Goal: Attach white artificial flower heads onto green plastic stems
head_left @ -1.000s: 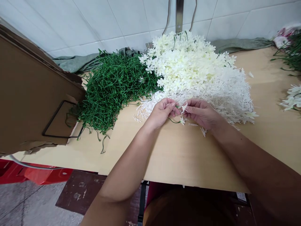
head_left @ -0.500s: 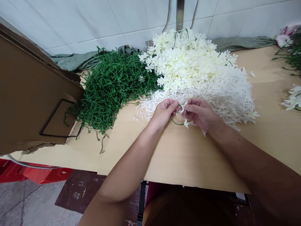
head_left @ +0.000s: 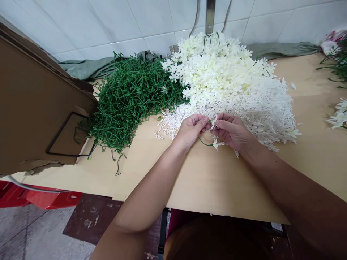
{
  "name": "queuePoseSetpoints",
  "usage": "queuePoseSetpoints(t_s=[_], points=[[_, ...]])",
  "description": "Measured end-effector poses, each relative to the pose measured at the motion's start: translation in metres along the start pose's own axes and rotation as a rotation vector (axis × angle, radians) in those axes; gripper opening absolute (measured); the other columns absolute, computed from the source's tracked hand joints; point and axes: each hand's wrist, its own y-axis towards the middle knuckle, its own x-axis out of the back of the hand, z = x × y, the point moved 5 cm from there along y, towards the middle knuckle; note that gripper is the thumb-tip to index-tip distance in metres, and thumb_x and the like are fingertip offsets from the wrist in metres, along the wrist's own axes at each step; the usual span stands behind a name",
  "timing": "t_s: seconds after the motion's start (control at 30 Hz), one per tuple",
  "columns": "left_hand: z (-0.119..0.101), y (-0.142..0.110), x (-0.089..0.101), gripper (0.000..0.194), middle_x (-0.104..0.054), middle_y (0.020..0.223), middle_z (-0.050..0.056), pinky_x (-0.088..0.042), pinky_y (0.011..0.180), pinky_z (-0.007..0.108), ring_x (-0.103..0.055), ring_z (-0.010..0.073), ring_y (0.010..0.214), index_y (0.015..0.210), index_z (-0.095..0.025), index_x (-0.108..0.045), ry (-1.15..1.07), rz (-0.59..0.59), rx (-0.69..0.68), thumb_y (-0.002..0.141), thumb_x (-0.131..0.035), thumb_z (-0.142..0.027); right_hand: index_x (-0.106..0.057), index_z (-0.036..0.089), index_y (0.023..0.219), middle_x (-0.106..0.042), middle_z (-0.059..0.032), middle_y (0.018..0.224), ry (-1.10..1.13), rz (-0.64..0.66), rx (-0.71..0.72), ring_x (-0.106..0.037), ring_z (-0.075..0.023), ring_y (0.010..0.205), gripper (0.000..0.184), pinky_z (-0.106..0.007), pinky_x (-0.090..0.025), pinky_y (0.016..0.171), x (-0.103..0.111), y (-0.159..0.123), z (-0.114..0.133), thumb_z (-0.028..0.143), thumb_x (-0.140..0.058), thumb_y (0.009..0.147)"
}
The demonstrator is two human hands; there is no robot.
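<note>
My left hand (head_left: 193,129) is closed, pinching a green artificial flower stem (head_left: 205,143) between thumb and fingers. One branch of it curves down below the hand and ends in a small white flower (head_left: 215,144). My right hand (head_left: 231,130) is closed too, its fingertips at a white flower (head_left: 214,122) on the upper branch tip. What else lies inside the right fingers is hidden. Just beyond both hands spreads a heap of thin white stamens (head_left: 260,112). Behind it rises a pile of cream-white artificial flowers (head_left: 214,72), and to the left a tangle of green stems (head_left: 132,97).
A cardboard box (head_left: 40,97) stands on the left of the table (head_left: 217,184). White flowers (head_left: 338,113) and greenery (head_left: 337,65) lie at the right edge. A tiled wall (head_left: 151,21) closes the back. Red plastic stools (head_left: 51,198) are below left.
My hands stay close together in almost the same place. The white flower between them has turned slightly and shows more plainly. The view has shifted a little.
</note>
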Motion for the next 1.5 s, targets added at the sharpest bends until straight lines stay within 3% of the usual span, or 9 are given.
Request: queuePoseSetpoints(t_s=[0.27, 0.47, 0.57, 0.8, 1.03, 1.5], points=[[-0.002, 0.005, 0.004, 0.032, -0.057, 0.055, -0.004, -0.037, 0.055, 0.021, -0.045, 0.0051, 0.050, 0.065, -0.014, -0.056, 0.126, -0.001, -0.123, 0.069, -0.074, -0.040, -0.060, 0.018, 0.061, -0.058, 0.0050, 0.054, -0.033, -0.080, 0.011, -0.054, -0.0061, 0.052, 0.029, -0.020, -0.047, 0.054, -0.001, -0.001, 0.004, 0.025, -0.085, 0.049], [-0.005, 0.005, 0.004, 0.036, -0.056, 0.053, -0.004, -0.037, 0.053, 0.020, -0.044, 0.0049, 0.049, 0.063, -0.015, -0.056, 0.179, -0.036, -0.182, 0.064, -0.076, -0.045, -0.056, 0.018, 0.060, -0.055, 0.0075, 0.048, -0.160, -0.180, 0.135, -0.051, -0.0053, 0.044, 0.030, -0.019, -0.042, 0.045, -0.003, -0.003, 0.012, 0.023, -0.083, 0.049], [-0.003, 0.005, 0.002, 0.040, -0.055, 0.051, -0.005, -0.037, 0.052, 0.020, -0.044, 0.0046, 0.048, 0.061, -0.015, -0.055, 0.123, -0.032, -0.168, 0.060, -0.078, -0.047, -0.055, 0.018, 0.060, -0.057, 0.0075, 0.050, -0.157, -0.207, 0.170, -0.055, -0.0062, 0.044, 0.031, -0.020, -0.047, 0.047, -0.005, -0.004, 0.013, 0.022, -0.083, 0.048], [0.004, 0.003, 0.000, 0.037, -0.055, 0.055, -0.004, -0.040, 0.055, 0.020, -0.049, 0.0055, 0.052, 0.064, -0.014, -0.054, -0.018, -0.007, -0.128, 0.065, -0.076, -0.043, -0.055, 0.019, 0.060, -0.060, 0.0064, 0.055, -0.106, -0.166, 0.217, -0.063, -0.0105, 0.052, 0.033, -0.030, -0.060, 0.061, -0.011, -0.008, 0.011, 0.028, -0.085, 0.050], [0.003, 0.004, -0.001, 0.041, -0.054, 0.056, -0.004, -0.041, 0.055, 0.019, -0.047, 0.0052, 0.053, 0.063, -0.014, -0.054, -0.048, 0.018, -0.148, 0.061, -0.078, -0.047, -0.055, 0.020, 0.064, -0.062, 0.0043, 0.059, -0.105, -0.122, 0.222, -0.065, -0.0134, 0.057, 0.035, -0.032, -0.060, 0.061, -0.011, -0.008, 0.009, 0.034, -0.085, 0.054], [0.000, 0.005, -0.003, 0.040, -0.052, 0.055, -0.005, -0.040, 0.056, 0.020, -0.046, 0.0052, 0.054, 0.062, -0.015, -0.050, 0.067, 0.082, -0.179, 0.067, -0.074, -0.046, -0.057, 0.019, 0.061, -0.063, 0.0049, 0.061, -0.007, -0.122, 0.133, -0.064, -0.0115, 0.057, 0.038, -0.031, -0.060, 0.060, -0.009, -0.007, 0.002, 0.033, -0.089, 0.046]])
